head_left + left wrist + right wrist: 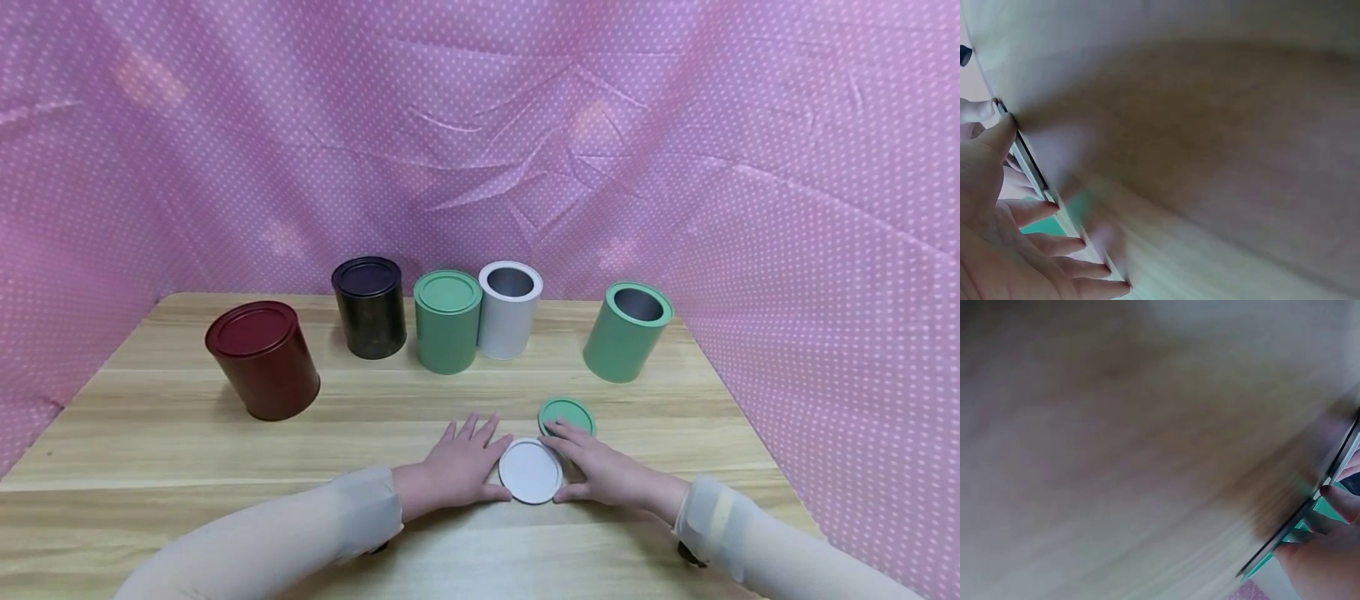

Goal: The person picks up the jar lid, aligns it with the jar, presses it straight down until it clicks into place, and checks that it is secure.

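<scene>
A round white lid lies flat on the table between both hands in the head view. My left hand rests at its left edge, thumb and index fingertips touching the rim, the other fingers spread on the wood. From the right, my right hand touches the rim with thumb and index finger. Its other fingers lie over a green lid just behind the white one, hiding part of it. In the left wrist view the left hand has straight fingers. The right hand shows beside the green lid in the right wrist view.
Along the back stand a lidded black can, a lidded green can, an uncovered white can touching it, and an uncovered green can. A larger lidded dark red can is at left. Pink dotted cloth surrounds the table.
</scene>
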Tool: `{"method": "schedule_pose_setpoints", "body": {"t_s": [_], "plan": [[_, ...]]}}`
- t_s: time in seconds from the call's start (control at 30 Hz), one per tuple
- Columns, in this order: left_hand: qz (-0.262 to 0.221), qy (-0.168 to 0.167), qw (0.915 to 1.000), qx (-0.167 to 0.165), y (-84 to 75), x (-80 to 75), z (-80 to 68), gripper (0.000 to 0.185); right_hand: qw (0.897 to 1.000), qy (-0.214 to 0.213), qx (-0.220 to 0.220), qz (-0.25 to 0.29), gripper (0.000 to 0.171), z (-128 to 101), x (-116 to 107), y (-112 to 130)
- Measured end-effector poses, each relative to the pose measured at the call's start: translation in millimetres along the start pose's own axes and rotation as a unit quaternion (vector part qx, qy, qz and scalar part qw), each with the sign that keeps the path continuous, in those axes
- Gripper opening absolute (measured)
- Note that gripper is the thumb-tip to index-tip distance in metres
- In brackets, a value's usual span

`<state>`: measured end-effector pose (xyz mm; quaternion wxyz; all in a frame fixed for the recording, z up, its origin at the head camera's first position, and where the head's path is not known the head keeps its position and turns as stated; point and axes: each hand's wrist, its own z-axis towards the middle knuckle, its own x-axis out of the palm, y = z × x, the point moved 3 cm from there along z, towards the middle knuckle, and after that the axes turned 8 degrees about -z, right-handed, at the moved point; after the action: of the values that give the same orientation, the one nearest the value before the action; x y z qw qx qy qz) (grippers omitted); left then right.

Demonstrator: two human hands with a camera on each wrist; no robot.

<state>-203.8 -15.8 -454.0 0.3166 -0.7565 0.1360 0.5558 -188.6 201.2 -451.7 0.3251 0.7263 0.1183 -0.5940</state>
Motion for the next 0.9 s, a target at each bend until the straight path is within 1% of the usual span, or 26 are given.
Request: {"method": "schedule_pose_setpoints", "body": {"t_s": [0.33,0.57,0.7,0.9], "plan": [[0.007,0.009,0.9999,-0.009,-3.6,-3.9,2.3,0.081,1.0,-0.007,0.001,-0.011,0.075,1.6,0.5,2.1],[-0.011,0.021,0.9995,-0.021,-4.6,-6.1,2.9,0.079,1.0,-0.009,-0.002,-0.005,0.075,3.2,0.4,1.7],[-0.016,0.019,0.9995,-0.02,-5.8,-7.8,2.4,0.078,1.0,-0.008,-0.003,0.001,0.074,3.0,0.6,0.7],[-0.023,0.009,0.9995,-0.018,-7.6,-5.6,4.7,0.077,1.0,-0.005,0.003,0.008,0.075,2.0,2.6,-3.6]]}}
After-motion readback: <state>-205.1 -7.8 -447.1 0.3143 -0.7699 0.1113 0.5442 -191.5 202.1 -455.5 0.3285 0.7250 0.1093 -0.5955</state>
